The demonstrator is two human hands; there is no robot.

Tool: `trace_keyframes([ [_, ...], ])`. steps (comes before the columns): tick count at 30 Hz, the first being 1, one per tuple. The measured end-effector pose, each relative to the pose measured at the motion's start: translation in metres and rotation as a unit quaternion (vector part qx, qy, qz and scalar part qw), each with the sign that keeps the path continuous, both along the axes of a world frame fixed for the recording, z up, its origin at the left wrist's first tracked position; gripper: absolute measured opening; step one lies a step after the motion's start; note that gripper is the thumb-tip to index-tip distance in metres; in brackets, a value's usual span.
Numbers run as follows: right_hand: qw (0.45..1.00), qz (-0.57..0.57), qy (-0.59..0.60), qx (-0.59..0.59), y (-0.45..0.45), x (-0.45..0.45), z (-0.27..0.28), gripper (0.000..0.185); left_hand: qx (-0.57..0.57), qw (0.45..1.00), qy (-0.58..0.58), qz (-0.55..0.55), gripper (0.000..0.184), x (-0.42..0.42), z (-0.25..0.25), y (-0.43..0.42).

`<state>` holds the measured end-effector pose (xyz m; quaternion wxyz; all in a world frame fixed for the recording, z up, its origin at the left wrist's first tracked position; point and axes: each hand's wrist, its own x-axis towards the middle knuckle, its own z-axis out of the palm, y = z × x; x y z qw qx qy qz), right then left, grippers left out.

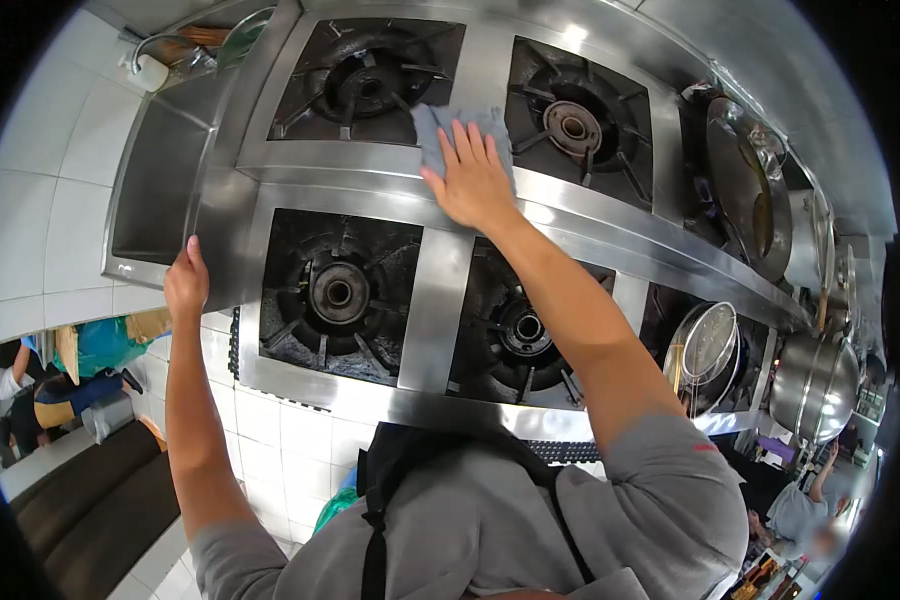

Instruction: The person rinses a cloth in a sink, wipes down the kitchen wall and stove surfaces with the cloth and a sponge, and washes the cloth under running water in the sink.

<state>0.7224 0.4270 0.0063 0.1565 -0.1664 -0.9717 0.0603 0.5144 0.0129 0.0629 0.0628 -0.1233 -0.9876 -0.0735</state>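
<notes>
A grey-blue cloth [432,128] lies on the steel strip between the two rear burners. My right hand [473,178] presses flat on it with the fingers stretched out, palm down. My left hand [187,282] grips the front edge of the steel sink [160,160], fingers wrapped over the rim. The stove [440,300] has black burner wells with iron grates. The rear left burner [370,90] and the rear right burner [573,128] flank the cloth, and the front left burner [338,292] sits nearer my body. My right forearm passes over another front burner [528,328].
Wire strainers [710,345] rest on the front right burner. A large wok [745,190] stands at the back right, with a steel pot [815,388] at the far right. A white bottle [148,73] is behind the sink. People are at the lower left and lower right.
</notes>
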Motion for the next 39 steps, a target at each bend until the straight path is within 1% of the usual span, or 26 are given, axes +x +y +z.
trace_keyframes([
  [2, 0.998, 0.048, -0.037, -0.014, -0.005, 0.025, 0.01, 0.063, -0.016, 1.0, 0.01, -0.006, 0.063, 0.004, 0.001, -0.001],
  [3, 0.998, 0.058, -0.033, -0.018, -0.004, 0.023, 0.008, 0.063, -0.02, 1.0, 0.013, 0.004, 0.063, 0.004, 0.002, -0.003],
  [5, 0.999, 0.033, -0.026, -0.012, -0.002, 0.014, 0.004, 0.061, -0.03, 1.0, -0.003, 0.005, 0.061, 0.003, 0.002, -0.002],
  [6, 1.0, 0.018, 0.001, -0.01, 0.003, 0.002, -0.001, 0.061, -0.018, 1.0, -0.006, -0.006, 0.06, 0.005, 0.005, -0.001],
  [7, 1.0, 0.022, 0.003, -0.009, 0.011, -0.012, -0.004, 0.061, -0.017, 1.0, -0.004, -0.002, 0.06, 0.006, 0.004, -0.001],
  [9, 0.997, -0.059, 0.029, 0.027, 0.027, -0.046, -0.011, 0.06, 0.002, 1.0, -0.003, -0.013, 0.059, 0.005, 0.003, -0.003],
  [10, 0.997, -0.06, 0.032, 0.026, 0.041, -0.065, -0.013, 0.06, -0.007, 1.0, -0.01, -0.007, 0.057, 0.005, 0.004, -0.003],
  [12, 0.99, -0.135, 0.051, 0.005, 0.08, -0.104, -0.018, 0.06, -0.007, 0.999, 0.008, -0.032, 0.051, 0.003, 0.001, -0.006],
  [13, 0.987, -0.153, 0.043, 0.009, 0.101, -0.125, -0.016, 0.059, -0.009, 0.999, 0.012, -0.042, 0.048, 0.001, -0.003, -0.01],
  [14, 0.985, -0.154, 0.059, -0.043, 0.12, -0.143, -0.005, 0.058, -0.007, 0.999, 0.011, -0.043, 0.048, 0.002, -0.003, -0.01],
  [15, 0.983, -0.165, 0.055, -0.05, 0.144, -0.164, -0.006, 0.059, -0.005, 0.998, 0.025, -0.054, 0.045, 0.003, -0.001, -0.008],
  [16, 0.974, -0.188, 0.098, -0.078, 0.177, -0.193, -0.024, 0.065, -0.004, 0.997, 0.036, -0.064, 0.042, 0.003, -0.001, -0.007],
  [17, 0.966, -0.18, 0.087, -0.166, 0.19, -0.215, -0.01, 0.069, 0.002, 0.994, 0.063, -0.088, 0.038, 0.001, -0.005, -0.009],
  [19, 0.96, -0.119, 0.021, -0.251, 0.198, -0.255, 0.018, 0.065, 0.018, 0.994, 0.055, -0.09, 0.038, 0.001, -0.004, -0.009],
  [21, 0.979, -0.014, 0.028, -0.202, 0.176, -0.297, 0.031, 0.051, 0.032, 0.995, 0.038, -0.086, 0.038, 0.0, -0.002, -0.01],
  [23, 0.973, 0.086, -0.004, -0.213, 0.151, -0.34, 0.032, 0.056, 0.044, 0.995, 0.022, -0.082, 0.037, 0.001, -0.004, -0.011],
  [25, 0.974, 0.136, -0.133, -0.121, 0.126, -0.388, 0.006, 0.045, 0.061, 0.994, 0.022, -0.088, 0.037, 0.001, -0.003, -0.011],
  [26, 0.974, 0.137, -0.134, -0.124, 0.109, -0.388, 0.01, 0.045, 0.059, 0.994, 0.021, -0.087, 0.037, 0.0, -0.002, -0.013],
  [28, 0.984, 0.044, -0.096, -0.147, 0.082, -0.364, 0.039, 0.036, 0.074, 0.992, 0.025, -0.098, 0.038, 0.001, -0.003, -0.012],
  [29, 0.985, 0.042, -0.093, -0.139, 0.089, -0.356, 0.042, 0.036, 0.082, 0.991, 0.029, -0.1, 0.038, 0.001, -0.003, -0.011],
  [30, 0.979, 0.151, -0.117, -0.069, 0.102, -0.345, 0.04, 0.04, 0.075, 0.991, 0.04, -0.102, 0.038, 0.0, -0.004, -0.01],
  [31, 0.956, 0.258, -0.141, 0.001, 0.112, -0.336, 0.043, 0.046, 0.066, 0.991, 0.05, -0.102, 0.038, 0.002, -0.003, -0.012],
  [33, 0.933, 0.255, -0.232, -0.104, 0.105, -0.291, 0.072, 0.043, 0.074, 0.991, 0.05, -0.097, 0.039, 0.003, -0.003, -0.012],
  [35, 0.934, 0.218, -0.188, -0.213, 0.083, -0.226, 0.135, 0.041, 0.08, 0.991, 0.042, -0.099, 0.039, 0.004, -0.002, -0.012],
  [37, 0.955, 0.149, -0.058, -0.248, 0.132, -0.186, 0.137, 0.038, 0.068, 0.99, 0.065, -0.102, 0.04, 0.004, -0.002, -0.01],
  [39, 0.943, 0.056, 0.088, -0.317, 0.2, -0.159, 0.116, 0.038, 0.054, 0.991, 0.069, -0.101, 0.04, 0.006, -0.001, -0.007],
])
